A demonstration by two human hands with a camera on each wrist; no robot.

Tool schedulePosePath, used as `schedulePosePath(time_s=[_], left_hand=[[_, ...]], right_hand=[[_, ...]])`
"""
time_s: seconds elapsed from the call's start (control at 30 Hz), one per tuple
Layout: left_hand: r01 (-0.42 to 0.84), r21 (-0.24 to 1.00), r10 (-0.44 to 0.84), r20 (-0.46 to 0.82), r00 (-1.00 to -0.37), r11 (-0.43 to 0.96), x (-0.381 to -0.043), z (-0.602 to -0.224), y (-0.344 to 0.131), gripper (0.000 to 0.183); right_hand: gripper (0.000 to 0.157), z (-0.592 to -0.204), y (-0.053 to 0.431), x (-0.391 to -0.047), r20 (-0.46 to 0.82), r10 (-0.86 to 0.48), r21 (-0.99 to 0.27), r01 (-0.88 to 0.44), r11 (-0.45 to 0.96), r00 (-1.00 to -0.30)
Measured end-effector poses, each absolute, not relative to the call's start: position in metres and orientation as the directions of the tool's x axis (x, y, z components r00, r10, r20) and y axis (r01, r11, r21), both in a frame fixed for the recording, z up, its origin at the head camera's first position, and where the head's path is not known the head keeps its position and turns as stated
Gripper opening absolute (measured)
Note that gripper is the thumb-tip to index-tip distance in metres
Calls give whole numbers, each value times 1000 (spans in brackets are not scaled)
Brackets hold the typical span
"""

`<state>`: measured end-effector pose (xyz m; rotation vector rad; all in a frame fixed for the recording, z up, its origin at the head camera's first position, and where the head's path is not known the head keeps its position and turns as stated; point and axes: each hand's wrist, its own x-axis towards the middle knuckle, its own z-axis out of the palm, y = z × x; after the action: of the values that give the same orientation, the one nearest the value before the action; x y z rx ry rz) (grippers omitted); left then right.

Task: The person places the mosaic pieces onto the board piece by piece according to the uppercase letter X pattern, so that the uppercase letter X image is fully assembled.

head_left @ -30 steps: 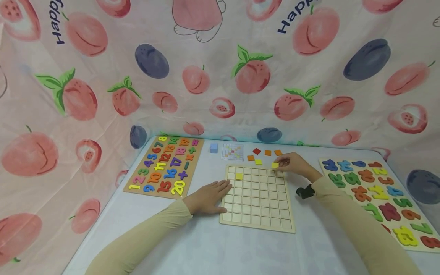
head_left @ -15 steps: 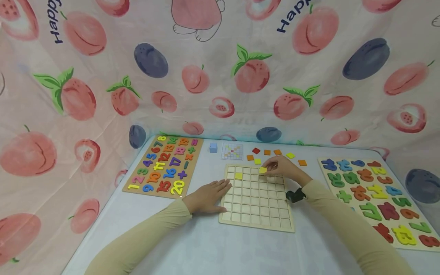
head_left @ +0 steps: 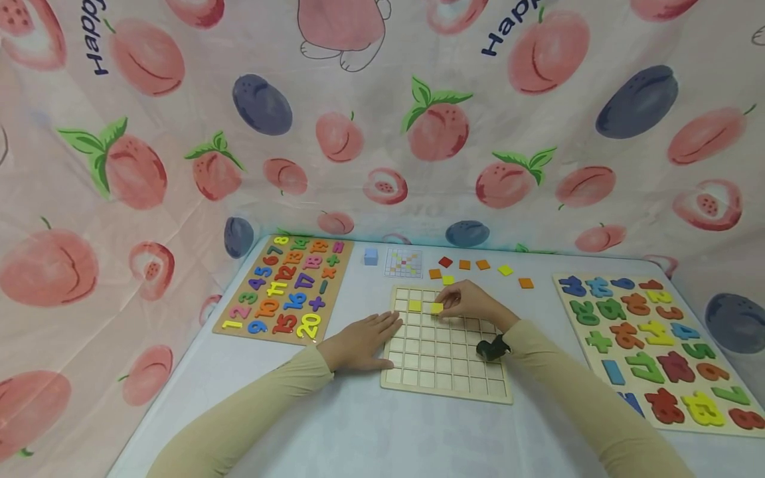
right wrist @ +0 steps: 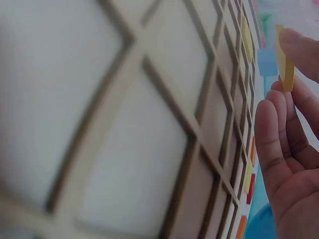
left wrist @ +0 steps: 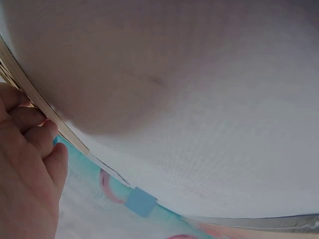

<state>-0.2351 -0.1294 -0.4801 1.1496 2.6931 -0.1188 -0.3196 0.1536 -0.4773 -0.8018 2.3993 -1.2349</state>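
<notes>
A wooden grid board lies on the white table, with one yellow tile in a cell of its second row. Between thumb and fingers my right hand pinches another yellow square tile, close over the board two columns right of the first. The right wrist view shows this tile edge-on above the grid. My left hand lies flat with fingers straight, its fingertips on the board's left edge. In the left wrist view its fingers are at the wooden rim.
Beyond the board are loose orange tiles, a red tile, yellow tiles, a printed pattern card and a blue cube. Number puzzle boards stand left and right. A patterned cloth hangs behind.
My right hand has carried the yellow tile left from the board's far right corner to over the upper middle cells, uncovering a yellow and an orange tile behind. The left hand stays put.
</notes>
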Motion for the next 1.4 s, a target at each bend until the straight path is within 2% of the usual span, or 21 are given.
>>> schedulePosePath(time_s=[0.6,1.03,1.4], left_hand=[[729,16,714,-217,-666,685,-235,-478,-129,84],[726,24,713,-209,-669,688,-236,-479,-129,83],[729,26,718,-196,-667,684,-236,-479,-129,83]], right_hand=[[23,-491,138,-327,-113,-649,-791,-327,517,-752],[26,-490,136,-327,-122,-660,-775,-344,530,-742],[22,-489,138,-326,-149,-659,-809,-292,510,-738]])
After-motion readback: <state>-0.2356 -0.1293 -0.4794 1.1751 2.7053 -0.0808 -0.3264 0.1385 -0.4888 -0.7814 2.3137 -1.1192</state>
